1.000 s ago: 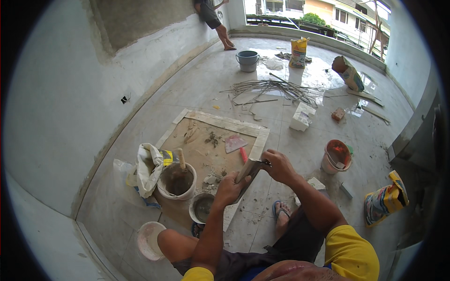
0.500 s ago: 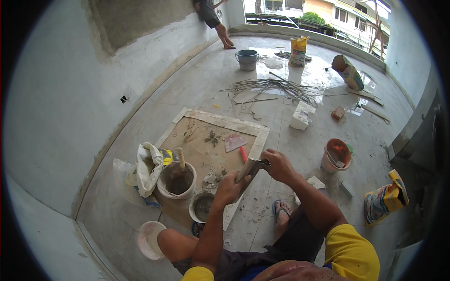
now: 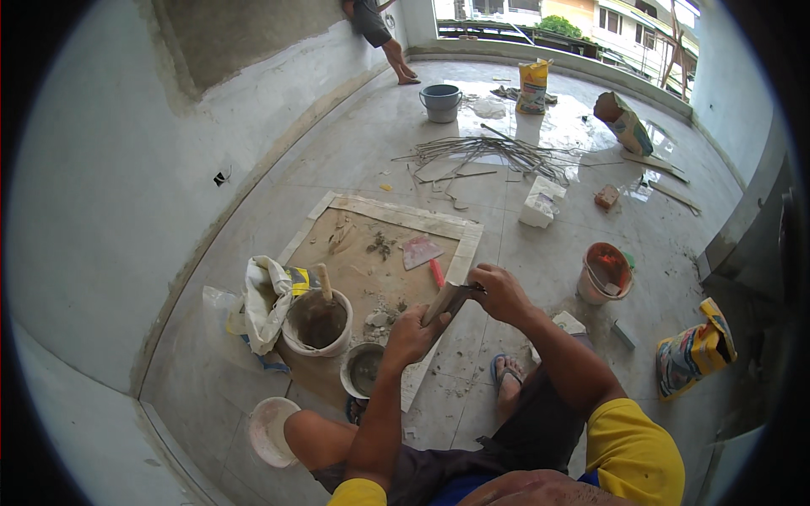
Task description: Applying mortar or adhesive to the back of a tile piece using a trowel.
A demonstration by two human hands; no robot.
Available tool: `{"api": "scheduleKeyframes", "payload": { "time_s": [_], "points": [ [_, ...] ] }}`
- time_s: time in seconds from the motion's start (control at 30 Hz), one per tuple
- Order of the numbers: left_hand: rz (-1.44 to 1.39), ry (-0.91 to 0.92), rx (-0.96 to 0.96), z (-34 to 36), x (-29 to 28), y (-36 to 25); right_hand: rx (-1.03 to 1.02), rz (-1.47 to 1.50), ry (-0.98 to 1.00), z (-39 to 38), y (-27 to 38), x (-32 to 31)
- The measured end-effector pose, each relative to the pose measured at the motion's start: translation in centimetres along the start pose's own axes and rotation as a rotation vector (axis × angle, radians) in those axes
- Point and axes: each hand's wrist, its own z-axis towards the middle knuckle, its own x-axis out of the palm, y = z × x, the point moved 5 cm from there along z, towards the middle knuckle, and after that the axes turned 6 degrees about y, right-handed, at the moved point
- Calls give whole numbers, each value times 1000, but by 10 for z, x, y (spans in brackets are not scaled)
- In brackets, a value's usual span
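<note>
The left hand is wrapped around the near end of a long flat piece, and the right hand is clenched at its far end; whether it pinches a separate small tool, I cannot tell. The piece lies between both hands, held tilted above the right edge of the sandy board. Work on it seems underway, since it is not set down; how much remains is unclear. Near that edge lies a red-handled scraper, out of hand. By the board's near left corner, a bucket and smaller bowl hold grey material, apparently prepared.
</note>
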Motion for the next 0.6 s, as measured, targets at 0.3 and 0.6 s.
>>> {"api": "scheduleKeyframes", "payload": {
  "time_s": [0.3, 0.6],
  "points": [
    [86, 16, 30, 2, -1, 7, -6, -12, 14, 0, -4, 0],
    [140, 41, 63, 2, -2, 9, -1, 32, -1, 0, -3, -3]
  ]
}}
